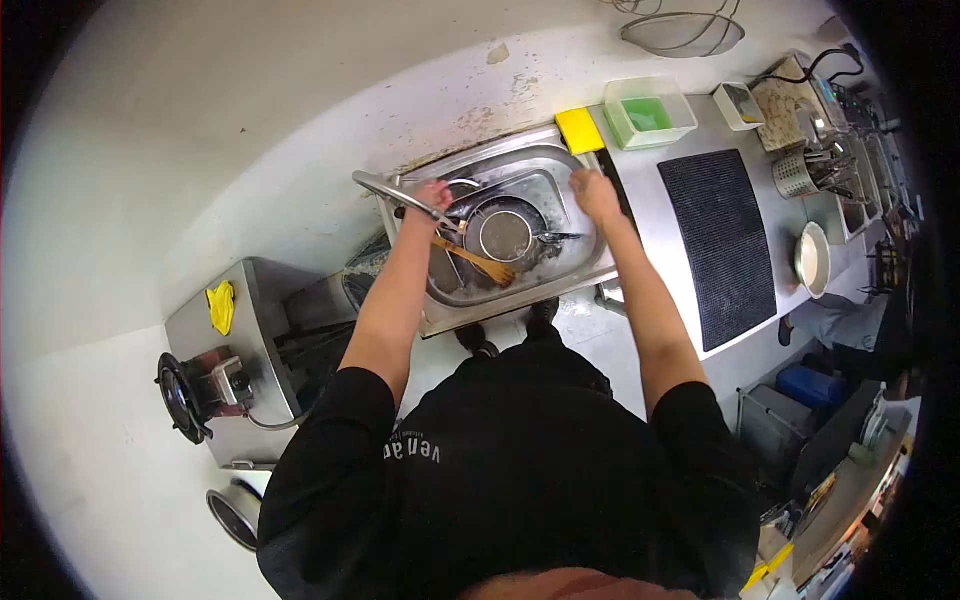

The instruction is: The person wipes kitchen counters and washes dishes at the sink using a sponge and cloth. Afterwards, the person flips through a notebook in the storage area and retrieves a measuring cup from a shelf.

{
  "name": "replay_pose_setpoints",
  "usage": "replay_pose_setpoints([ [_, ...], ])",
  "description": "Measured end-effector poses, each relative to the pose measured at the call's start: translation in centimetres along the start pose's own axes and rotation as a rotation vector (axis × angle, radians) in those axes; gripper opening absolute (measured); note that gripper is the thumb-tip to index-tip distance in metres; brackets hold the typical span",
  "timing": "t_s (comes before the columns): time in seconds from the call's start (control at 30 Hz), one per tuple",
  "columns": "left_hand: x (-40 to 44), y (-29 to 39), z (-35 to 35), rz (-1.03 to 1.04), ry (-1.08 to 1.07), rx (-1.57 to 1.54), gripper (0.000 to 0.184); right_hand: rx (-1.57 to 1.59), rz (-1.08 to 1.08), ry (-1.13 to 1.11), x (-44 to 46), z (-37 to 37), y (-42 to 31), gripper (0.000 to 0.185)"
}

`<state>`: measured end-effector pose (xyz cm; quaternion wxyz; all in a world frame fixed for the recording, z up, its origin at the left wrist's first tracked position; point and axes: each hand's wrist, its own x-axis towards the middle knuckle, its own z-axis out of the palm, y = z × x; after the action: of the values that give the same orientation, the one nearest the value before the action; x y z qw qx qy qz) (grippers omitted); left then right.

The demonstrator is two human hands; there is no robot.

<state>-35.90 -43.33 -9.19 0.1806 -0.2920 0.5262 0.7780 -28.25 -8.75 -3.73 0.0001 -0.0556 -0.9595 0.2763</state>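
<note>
My left hand is over the left side of the metal sink, close beside the curved faucet. Its fingers look curled, and what they hold, if anything, is hidden. Over the sink's right rim, my right hand is closed, its contents also hidden. Below the hands lies a round pan in the basin. A wooden-handled brush slants across the pan's near left side. A dark utensil lies to the pan's right, with suds around it.
A yellow cloth lies at the sink's back right corner. Further right are a tub with green contents, a black mat, a cutlery holder and a bowl. A burner stands left. Another person's leg shows right.
</note>
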Motion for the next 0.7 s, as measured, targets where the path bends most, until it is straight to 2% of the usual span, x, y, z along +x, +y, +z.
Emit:
replay_pose_setpoints([
  [0.07, 1.9, 0.7, -1.5, 0.073, 0.03, -0.007, 0.022, -0.022, 0.003, 0.015, 2.6, -2.4, 0.6, 0.022],
  [0.13, 2.2, 2.0, -1.4, -0.095, 0.108, -0.153, 0.024, 0.032, -0.092, 0.049, 4.6, -3.8, 1.2, 0.02],
  [0.23, 1.1, 2.4, 0.2, -0.139, 0.245, -0.085, 0.027, 0.025, -0.141, 0.057, 6.0, -2.8, 1.7, 0.02],
  [0.27, 2.3, 1.9, -0.9, -0.171, 0.24, -0.159, 0.024, 0.026, -0.138, 0.048, 5.7, -2.2, 1.6, 0.02],
  [0.3, 2.1, 1.6, -1.0, -0.178, 0.246, -0.16, 0.024, -0.066, -0.151, -0.032, 5.0, -1.7, 1.0, 0.021],
  [0.33, 1.8, 1.4, -0.9, -0.091, 0.189, -0.171, 0.024, -0.158, -0.165, -0.113, 4.5, -1.2, 0.5, 0.021],
  [0.37, 1.5, 1.2, -0.9, -0.002, 0.134, -0.182, 0.023, -0.121, -0.225, -0.127, 3.8, 0.6, 0.8, 0.022],
  [0.43, 0.9, 1.9, -0.4, -0.047, 0.173, -0.206, 0.024, -0.181, -0.23, -0.263, 1.7, 0.8, -1.1, 0.024],
  [0.57, 0.8, 3.0, -0.4, 0.004, 0.141, -0.19, 0.017, -0.159, -0.207, -0.387, 0.1, 2.0, -0.9, 0.031],
  [0.63, 3.4, 3.3, -2.7, 0.223, 0.061, -0.498, 0.013, -0.24, -0.189, -0.436, -0.1, 0.1, -0.6, 0.036],
  [0.7, 3.8, 5.2, -3.3, 0.276, -0.019, -0.613, 0.014, -0.259, -0.142, -0.522, 0.6, -3.4, -1.7, 0.041],
])
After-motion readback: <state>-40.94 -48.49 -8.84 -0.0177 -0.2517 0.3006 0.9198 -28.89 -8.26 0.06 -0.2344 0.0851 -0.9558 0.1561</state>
